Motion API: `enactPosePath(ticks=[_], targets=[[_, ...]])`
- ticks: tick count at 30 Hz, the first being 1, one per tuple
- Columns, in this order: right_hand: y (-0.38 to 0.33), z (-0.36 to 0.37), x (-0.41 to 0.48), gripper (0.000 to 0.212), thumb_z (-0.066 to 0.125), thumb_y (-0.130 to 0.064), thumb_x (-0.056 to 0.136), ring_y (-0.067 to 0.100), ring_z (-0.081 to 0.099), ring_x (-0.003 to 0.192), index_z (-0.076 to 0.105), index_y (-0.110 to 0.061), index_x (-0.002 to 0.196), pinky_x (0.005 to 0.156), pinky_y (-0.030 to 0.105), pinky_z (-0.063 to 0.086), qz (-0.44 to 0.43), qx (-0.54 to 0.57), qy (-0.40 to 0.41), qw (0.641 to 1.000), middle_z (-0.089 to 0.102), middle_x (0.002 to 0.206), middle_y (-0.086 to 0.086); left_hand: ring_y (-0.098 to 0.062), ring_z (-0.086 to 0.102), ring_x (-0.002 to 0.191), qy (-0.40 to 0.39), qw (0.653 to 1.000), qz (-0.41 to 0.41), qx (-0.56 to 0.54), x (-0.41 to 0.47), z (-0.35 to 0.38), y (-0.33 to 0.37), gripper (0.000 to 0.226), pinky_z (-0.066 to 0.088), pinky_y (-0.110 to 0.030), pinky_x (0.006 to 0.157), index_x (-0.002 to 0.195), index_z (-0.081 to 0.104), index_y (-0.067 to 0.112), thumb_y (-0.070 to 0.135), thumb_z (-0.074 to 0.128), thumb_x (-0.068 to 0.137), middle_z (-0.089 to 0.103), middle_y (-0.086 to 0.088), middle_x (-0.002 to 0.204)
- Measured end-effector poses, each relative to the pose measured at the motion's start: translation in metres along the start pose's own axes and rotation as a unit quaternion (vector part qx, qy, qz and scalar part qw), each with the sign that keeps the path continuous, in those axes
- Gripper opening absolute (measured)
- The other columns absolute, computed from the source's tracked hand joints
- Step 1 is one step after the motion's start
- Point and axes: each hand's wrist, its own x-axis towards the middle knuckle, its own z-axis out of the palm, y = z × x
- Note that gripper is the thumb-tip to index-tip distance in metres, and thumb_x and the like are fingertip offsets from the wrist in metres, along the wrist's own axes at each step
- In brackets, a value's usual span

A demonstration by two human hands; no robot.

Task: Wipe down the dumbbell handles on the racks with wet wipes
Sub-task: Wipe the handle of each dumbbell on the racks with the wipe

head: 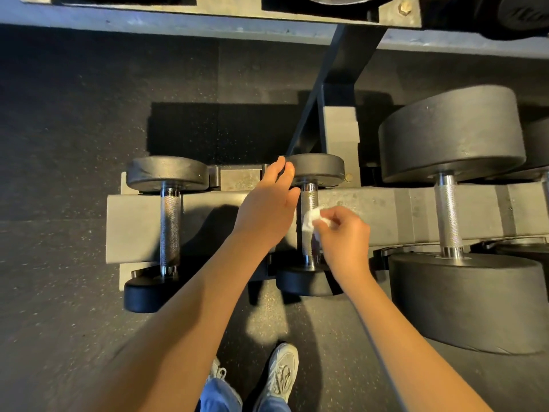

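Two arms reach frame centre | right hand (pixel 344 233) pinches crumpled wet wipe (pixel 310 217) against middle dumbbell handle (pixel 309 197) | left hand (pixel 267 206): grip open, fingers straight, beside far plate (pixel 320 169).

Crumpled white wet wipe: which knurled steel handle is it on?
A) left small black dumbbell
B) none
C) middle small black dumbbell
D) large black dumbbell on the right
C: the right hand pinches the crumpled white wet wipe against the knurled steel handle of the middle small black dumbbell.
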Motion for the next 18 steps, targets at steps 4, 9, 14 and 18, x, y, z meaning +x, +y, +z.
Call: enactPosePath(ticks=[4, 9, 14, 18], targets=[[-0.015, 0.016, 0.022, 0.015, 0.064, -0.011, 0.087, 0.015, 0.059, 0.089, 0.069, -0.006, 0.100, 0.082, 0.026, 0.047, 0.004, 0.009, 0.080, 0.997, 0.067, 0.098, 0.005, -0.018, 0.018, 0.144, 0.007, 1.000, -0.001, -0.012, -0.003, 0.000, 0.001, 0.050, 0.020, -0.029, 0.113, 0.150, 0.023, 0.012, 0.021, 0.035, 0.102, 0.015, -0.002, 0.159], [0.006, 0.002, -0.010, 0.010, 0.070, -0.004, 0.081, 0.010, 0.055, 0.082, 0.071, -0.001, 0.090, 0.070, 0.001, 0.036, -0.071, -0.035, 0.011, 0.997, 0.064, 0.092, 0.005, -0.016, 0.015, 0.145, 0.005, 1.000, 0.018, 0.002, -0.006, 0.001, 0.002, 0.049, 0.018, -0.027, 0.114, 0.149, 0.025, 0.007, 0.019, 0.034, 0.103, 0.013, -0.003, 0.160], [0.007, -0.005, -0.006, 0.007, 0.068, -0.005, 0.083, 0.017, 0.059, 0.083, 0.070, -0.003, 0.090, 0.076, 0.021, 0.045, -0.043, -0.025, -0.025, 0.998, 0.064, 0.087, 0.004, -0.016, 0.016, 0.145, 0.002, 1.000, -0.008, -0.022, -0.004, 0.003, 0.001, 0.052, 0.019, -0.028, 0.114, 0.151, 0.019, 0.015, 0.024, 0.034, 0.103, 0.011, 0.001, 0.160], [-0.012, 0.009, 0.025, 0.016, 0.063, -0.010, 0.088, 0.020, 0.061, 0.092, 0.070, -0.006, 0.101, 0.081, 0.027, 0.047, -0.045, -0.014, 0.039, 0.998, 0.068, 0.098, 0.009, -0.017, 0.015, 0.145, 0.002, 1.000, -0.002, -0.015, -0.006, 0.002, 0.003, 0.054, 0.019, -0.029, 0.114, 0.152, 0.016, 0.013, 0.023, 0.034, 0.103, 0.009, 0.000, 0.160]])
